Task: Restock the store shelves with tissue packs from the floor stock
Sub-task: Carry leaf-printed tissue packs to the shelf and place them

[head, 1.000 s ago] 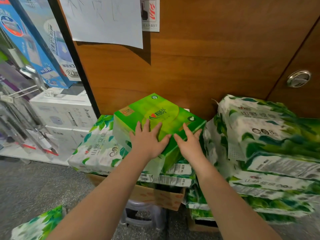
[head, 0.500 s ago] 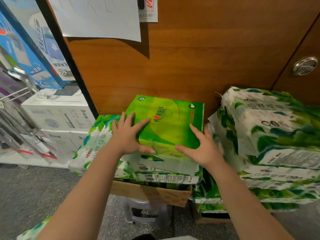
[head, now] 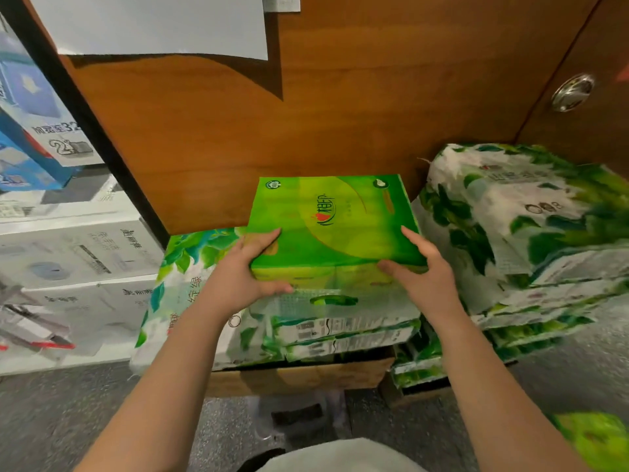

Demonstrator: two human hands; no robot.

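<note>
hands [head: 335, 277] clasp green tissue pack [head: 335, 221] at near corners, thumbs underneath.

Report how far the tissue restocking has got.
Done: nothing visible; no shelved tissue pack shows. In hand: the left hand and right hand grip the bright green pack at its near corners, atop the leaf-print packs. Left: those, plus the right-hand stack.

A brown wooden wall panel [head: 357, 107] fills the back. A white paper sheet [head: 153, 25] hangs on its upper left, and a round metal pull [head: 573, 92] sits right of it. Below the panel lies grey speckled floor [head: 51, 420].
</note>
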